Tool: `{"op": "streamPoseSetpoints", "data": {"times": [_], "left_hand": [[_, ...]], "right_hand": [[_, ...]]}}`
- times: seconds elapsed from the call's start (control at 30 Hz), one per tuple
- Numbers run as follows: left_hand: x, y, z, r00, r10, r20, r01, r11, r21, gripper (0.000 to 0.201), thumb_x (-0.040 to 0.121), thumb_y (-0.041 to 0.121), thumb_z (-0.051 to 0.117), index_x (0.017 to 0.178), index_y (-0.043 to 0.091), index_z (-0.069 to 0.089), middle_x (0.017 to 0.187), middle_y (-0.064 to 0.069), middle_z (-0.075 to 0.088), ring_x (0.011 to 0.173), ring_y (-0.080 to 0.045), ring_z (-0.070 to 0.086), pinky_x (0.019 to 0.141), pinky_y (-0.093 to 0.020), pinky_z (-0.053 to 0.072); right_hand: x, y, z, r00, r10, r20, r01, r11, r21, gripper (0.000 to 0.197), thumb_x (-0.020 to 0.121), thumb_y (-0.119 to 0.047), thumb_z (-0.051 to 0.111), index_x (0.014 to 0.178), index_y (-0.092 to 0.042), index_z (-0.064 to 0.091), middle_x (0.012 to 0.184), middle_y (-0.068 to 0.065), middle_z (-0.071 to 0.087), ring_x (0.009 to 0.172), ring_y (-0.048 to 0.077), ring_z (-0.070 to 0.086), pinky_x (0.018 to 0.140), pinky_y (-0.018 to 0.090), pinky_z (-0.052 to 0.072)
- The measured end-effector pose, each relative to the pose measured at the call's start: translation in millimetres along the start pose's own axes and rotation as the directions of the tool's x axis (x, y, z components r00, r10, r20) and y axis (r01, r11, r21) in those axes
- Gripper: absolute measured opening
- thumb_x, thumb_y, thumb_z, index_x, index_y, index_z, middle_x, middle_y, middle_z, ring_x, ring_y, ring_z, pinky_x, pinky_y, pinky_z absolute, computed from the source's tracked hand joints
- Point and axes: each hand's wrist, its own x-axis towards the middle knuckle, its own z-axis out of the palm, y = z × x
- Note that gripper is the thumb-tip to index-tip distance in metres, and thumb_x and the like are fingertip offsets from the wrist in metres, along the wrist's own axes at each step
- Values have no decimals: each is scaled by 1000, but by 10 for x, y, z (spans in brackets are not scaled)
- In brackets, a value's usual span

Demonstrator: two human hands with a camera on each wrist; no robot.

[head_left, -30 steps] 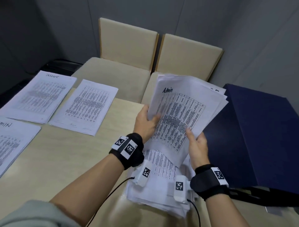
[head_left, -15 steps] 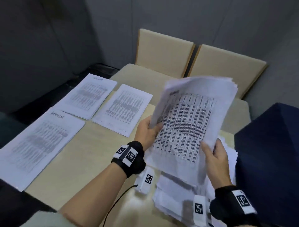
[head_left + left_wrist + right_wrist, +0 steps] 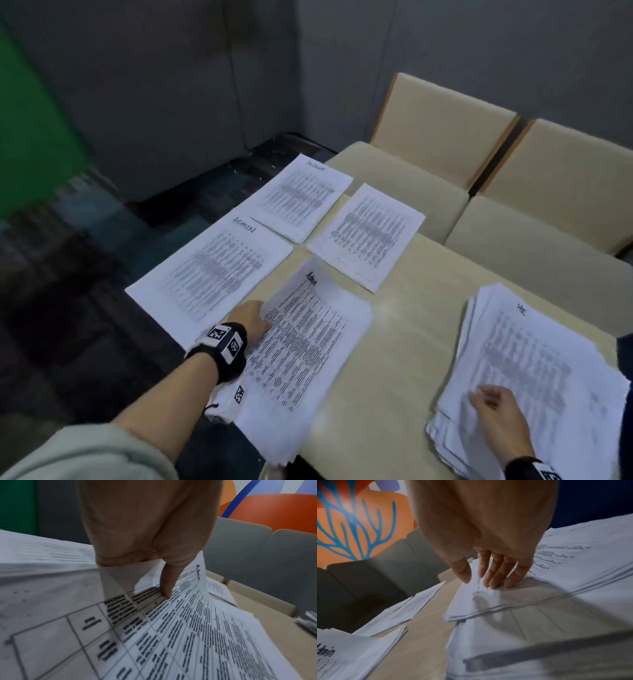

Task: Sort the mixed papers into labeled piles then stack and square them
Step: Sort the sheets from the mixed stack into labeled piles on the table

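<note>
My left hand (image 3: 251, 320) (image 3: 154, 566) pinches the left edge of a bundle of printed sheets headed "Admin" (image 3: 301, 346) (image 3: 197, 628), thumb on top and fingers beneath, just above the table. Beside it on the left lies the pile labelled "Admin" (image 3: 212, 274). Two more sorted piles (image 3: 301, 195) (image 3: 368, 236) lie at the table's far edge. On the right sits the thick mixed stack (image 3: 534, 373) (image 3: 565, 588), its top sheet marked "HR". My right hand (image 3: 496, 407) (image 3: 489, 580) rests on that stack's near left corner, fingers straight and flat.
The pale wooden table (image 3: 407, 342) has bare surface between the held bundle and the mixed stack. Two beige chairs (image 3: 442, 144) (image 3: 561, 192) stand beyond the far edge. A dark blue object (image 3: 627, 356) borders the stack on the right. Dark floor lies to the left.
The left hand carried the "Admin" bundle from the mixed stack leftward and down toward the "Admin" pile. The right hand let go of it and dropped onto the mixed stack.
</note>
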Motion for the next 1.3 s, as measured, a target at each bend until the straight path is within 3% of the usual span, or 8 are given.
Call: {"op": "streamPoseSetpoints", "data": {"times": [0.1, 0.33, 0.47, 0.57, 0.73, 0.83, 0.97, 1.3], "left_hand": [[42, -135, -20, 999, 9, -37, -8, 999, 35, 32, 94, 26, 62, 119, 8, 53, 114, -9, 64, 85, -24, 59, 72, -27, 47], [83, -298, -228, 990, 129, -53, -136, 981, -142, 17, 98, 20, 54, 114, 22, 56, 95, -7, 68, 81, -31, 67, 68, -39, 57], [281, -580, -886, 986, 160, -50, -166, 973, -162, 11, 97, 21, 56, 103, 29, 59, 104, -4, 66, 93, -26, 63, 72, -31, 49], [615, -852, -1375, 987, 103, -125, -107, 994, -26, 26, 93, 13, 55, 119, 17, 60, 115, -10, 66, 103, -29, 62, 87, -37, 50], [1080, -1059, -1657, 984, 32, -175, -5, 988, 156, 15, 91, 13, 50, 100, 22, 58, 109, -10, 67, 97, -30, 62, 82, -36, 49], [1252, -1131, -1638, 980, -68, -186, 106, 974, 199, 27, 89, 15, 48, 112, 24, 57, 118, -12, 64, 105, -34, 60, 88, -40, 49], [1270, -1012, -1542, 897, -179, -404, 281, 936, 211, 41, 87, 22, 61, 124, 16, 48, 130, -16, 50, 123, -37, 44, 101, -53, 33], [655, 458, -931, 915, 200, -350, -281, 940, -196, 14, 91, 22, 59, 102, 15, 62, 107, -3, 65, 98, -24, 61, 88, -39, 51]], "right_hand": [[-116, -23, 31, 999, -6, -50, 2, 998, -67, 22, 92, -19, 66, 108, -7, 57, 100, 10, 60, 91, 24, 51, 93, 36, 36], [-174, -10, 124, 993, 22, -116, -37, 991, -131, 19, 87, -10, 72, 99, -2, 58, 96, 14, 59, 89, 25, 49, 101, 40, 36], [-167, 64, 210, 985, 63, -159, -89, 983, -161, 22, 80, -4, 77, 94, 2, 60, 92, 17, 61, 86, 29, 53, 102, 46, 41], [-121, 84, 285, 980, 83, -181, -118, 974, -191, 29, 74, -1, 81, 94, 8, 61, 90, 23, 64, 83, 35, 58, 99, 50, 46], [-140, 55, 375, 975, 62, -213, -119, 957, -265, 43, 61, -8, 89, 90, 8, 61, 89, 24, 63, 84, 35, 58, 96, 49, 46], [-188, 65, 425, 968, -31, -250, -50, 950, -310, 36, 61, 2, 88, 86, 8, 62, 89, 27, 63, 81, 37, 58, 93, 54, 47], [-148, 37, 414, 968, -23, -250, -67, 936, -346, 31, 68, 2, 84, 89, 7, 62, 90, 25, 62, 80, 31, 55, 94, 52, 47], [7, 147, 242, 988, 24, -152, -69, 952, -297, 25, 78, -9, 80, 96, 1, 65, 95, 20, 66, 90, 33, 60, 97, 49, 47]]}}
